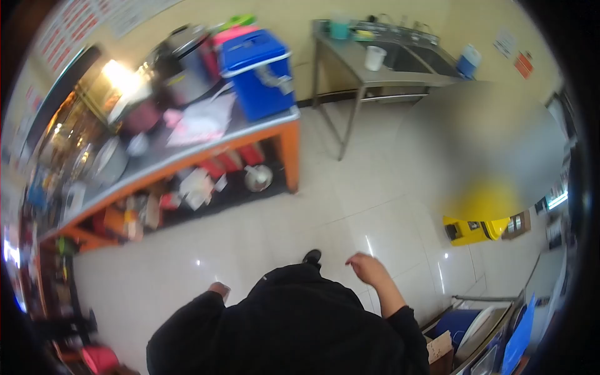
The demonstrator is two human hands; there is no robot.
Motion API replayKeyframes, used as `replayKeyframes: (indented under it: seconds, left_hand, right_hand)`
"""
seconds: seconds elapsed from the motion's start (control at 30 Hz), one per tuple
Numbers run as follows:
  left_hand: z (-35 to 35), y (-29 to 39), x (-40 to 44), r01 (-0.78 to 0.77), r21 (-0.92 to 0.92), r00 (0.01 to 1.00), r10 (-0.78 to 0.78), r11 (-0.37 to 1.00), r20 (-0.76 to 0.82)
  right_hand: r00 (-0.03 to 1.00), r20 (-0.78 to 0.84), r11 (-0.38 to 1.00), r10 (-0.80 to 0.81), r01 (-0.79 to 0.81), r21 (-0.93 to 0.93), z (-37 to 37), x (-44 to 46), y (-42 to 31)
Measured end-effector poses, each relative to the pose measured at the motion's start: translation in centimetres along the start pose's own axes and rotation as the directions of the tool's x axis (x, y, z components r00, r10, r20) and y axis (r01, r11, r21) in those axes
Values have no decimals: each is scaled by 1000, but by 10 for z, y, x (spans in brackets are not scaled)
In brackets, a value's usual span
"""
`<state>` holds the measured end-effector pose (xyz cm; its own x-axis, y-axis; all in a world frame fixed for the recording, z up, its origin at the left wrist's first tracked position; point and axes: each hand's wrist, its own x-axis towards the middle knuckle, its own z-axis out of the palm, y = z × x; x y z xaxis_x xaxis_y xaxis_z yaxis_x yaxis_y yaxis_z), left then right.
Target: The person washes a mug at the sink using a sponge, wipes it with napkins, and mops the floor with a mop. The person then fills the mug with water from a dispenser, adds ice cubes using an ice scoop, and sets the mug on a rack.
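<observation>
My right hand (369, 269) hangs over the tiled floor to the right of my dark top, with its fingers bent and no object visible in them. Lower on the left, my left hand (219, 289) shows only in small part beyond the black sleeve; its fingers are too hidden to read. Neither hand touches any furniture. A dark shoe (312, 257) shows between them on the pale floor (269, 225).
An orange-framed counter (287, 156) on the left bears a blue cooler box (259, 78) and pots. Behind stands a steel sink table (350, 59) with a white cup (375, 57). A yellow bin (472, 231) is at right, beneath a blurred patch. A cart (487, 331) stands lower right.
</observation>
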<state>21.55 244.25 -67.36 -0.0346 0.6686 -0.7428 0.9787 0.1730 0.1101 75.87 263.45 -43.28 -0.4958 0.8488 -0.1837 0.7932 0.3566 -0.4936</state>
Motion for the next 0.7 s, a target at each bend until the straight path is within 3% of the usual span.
replayKeyframes:
  seconds: [0.03, 0.07, 0.17, 0.23, 0.3, 0.37, 0.47, 0.57, 0.63, 0.7]
  left_hand:
    - [-40, 28, 29, 36, -15, 998, -37, 999, -47]
    - [-87, 72, 53, 70, -47, 994, -74, 996, -84]
    - [-212, 181, 182, -243, -82, 967, 235, 967, -100]
    - [-303, 293, 226, -385, -69, 865, 333, 920, -376]
    - [-395, 415, 234, -445, -168, 852, 357, 880, -383]
    - [-452, 514, 259, -569, -59, 749, 487, 820, -449]
    - [-515, 631, 272, -666, -399, 742, 507, 630, -438]
    - [-540, 693, 295, -719, -494, 695, 500, 489, -516]
    - [-572, 721, 284, -654, -654, 744, 480, 379, -465]
    - [-595, 738, 276, -578, -761, 789, 440, 294, -429]
  right_hand:
    - [994, 25, 992, 105, -106, 69, -1, -5, 21]
    - [974, 75, 977, 212, -213, 0, -5, -9, 41]
    - [931, 65, 926, 360, -365, 98, -30, -22, 92]
    - [914, 58, 882, 402, -403, 245, -53, -22, 130]
    - [882, -50, 835, 469, -425, 348, -72, -23, 168]
    - [810, -95, 743, 579, -476, 471, -112, -9, 200]
    - [802, -166, 751, 574, -435, 497, -157, 19, 281]
    - [875, -180, 846, 449, -351, 402, -232, 74, 356]
    - [906, -192, 872, 376, -276, 403, -284, 128, 405]
    - [948, -261, 961, 184, -118, 248, -337, 187, 441]
